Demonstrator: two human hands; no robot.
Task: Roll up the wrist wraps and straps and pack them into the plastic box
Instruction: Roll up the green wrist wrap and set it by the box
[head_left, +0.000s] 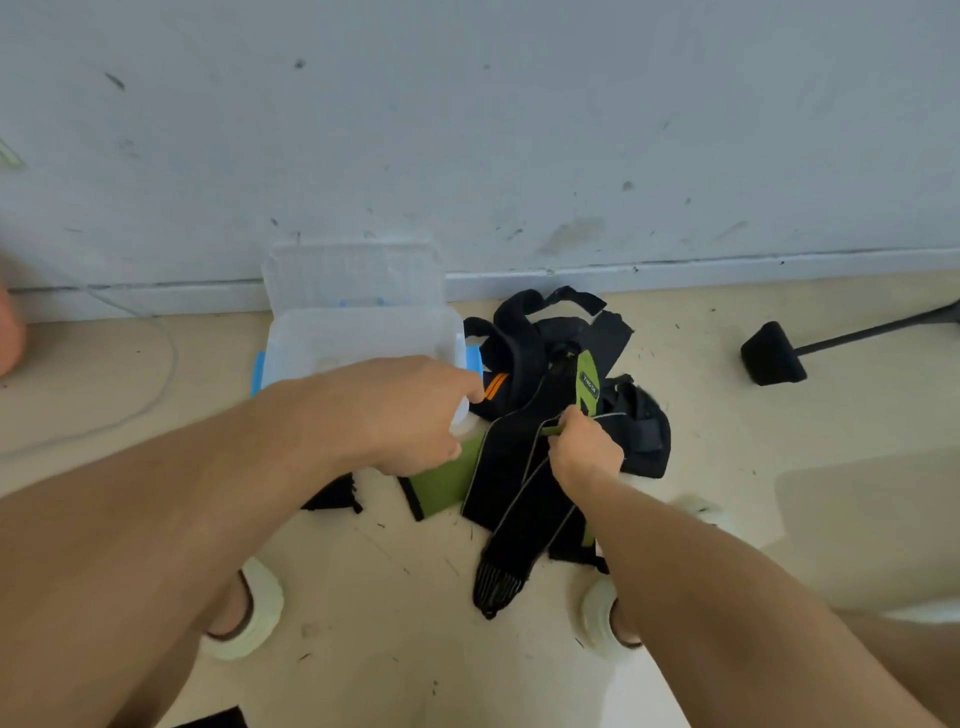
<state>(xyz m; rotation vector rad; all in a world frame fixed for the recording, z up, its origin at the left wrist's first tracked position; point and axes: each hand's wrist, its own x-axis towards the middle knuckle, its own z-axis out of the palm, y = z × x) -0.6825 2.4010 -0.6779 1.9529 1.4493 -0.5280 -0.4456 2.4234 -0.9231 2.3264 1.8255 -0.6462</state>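
The right hand (584, 449) pinches the green edge of a long black wrist wrap (511, 512) lying on the floor; the left hand (410, 415) reaches over the pile, its fingers hidden — grip unclear. One plastic box (358, 332) stands open just beside the tangled pile of straps (550, 358), seemingly empty — nothing rolled or packed yet, and the tangle defies counting.

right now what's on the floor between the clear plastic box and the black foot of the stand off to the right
In the head view, a heap of black straps with a green-and-black wrist wrap lies between the clear plastic box and the black stand foot; then bare floor.
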